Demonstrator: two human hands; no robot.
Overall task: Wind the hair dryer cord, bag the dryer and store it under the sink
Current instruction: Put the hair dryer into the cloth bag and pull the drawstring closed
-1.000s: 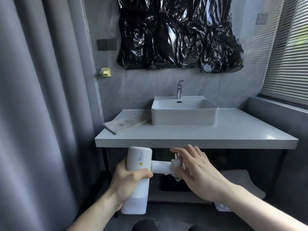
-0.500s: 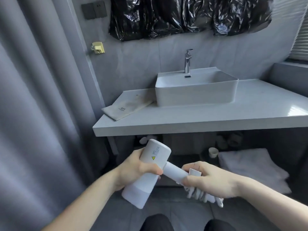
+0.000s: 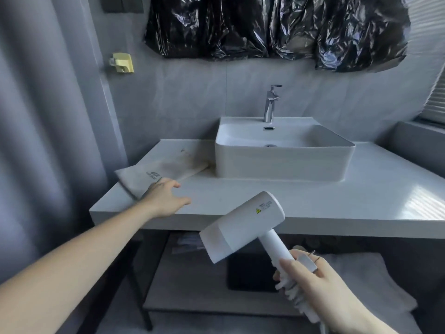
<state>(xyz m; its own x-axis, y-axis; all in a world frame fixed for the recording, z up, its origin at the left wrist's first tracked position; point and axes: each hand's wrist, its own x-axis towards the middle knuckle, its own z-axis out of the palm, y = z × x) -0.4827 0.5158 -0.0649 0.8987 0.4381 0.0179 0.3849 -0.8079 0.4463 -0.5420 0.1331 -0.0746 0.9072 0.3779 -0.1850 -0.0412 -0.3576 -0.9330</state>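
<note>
1. Countertop first: the wide pale grey stone vanity counter (image 3: 361,201) fills my view from left to right, on a dark metal frame with a low shelf (image 3: 183,292) under it.
2. Crumpled black plastic sheeting (image 3: 277,27) hangs on the grey tiled wall above.
3. On the counter sits a white rectangular ceramic basin (image 3: 284,162), with a chrome tap (image 3: 271,104) at its back edge.
4. Left of the basin lies a flat beige cloth bag (image 3: 163,168) with dark print, one end touching the basin's side.
5. I see the white hair dryer (image 3: 243,225) held in front of the counter's edge, barrel tilted, nozzle pointing down-left.
6. My right hand (image 3: 325,290) grips the dryer's handle low down, fingers curled round it and over the white coiled cord (image 3: 292,291) bunched against the handle.
7. My left hand (image 3: 163,196) reaches over the counter's left corner, fingers loosely spread, its fingertips at the bag's near end; I cannot tell whether they touch it.
8. A small yellow wall fitting (image 3: 122,62) sits up on the left.
</note>
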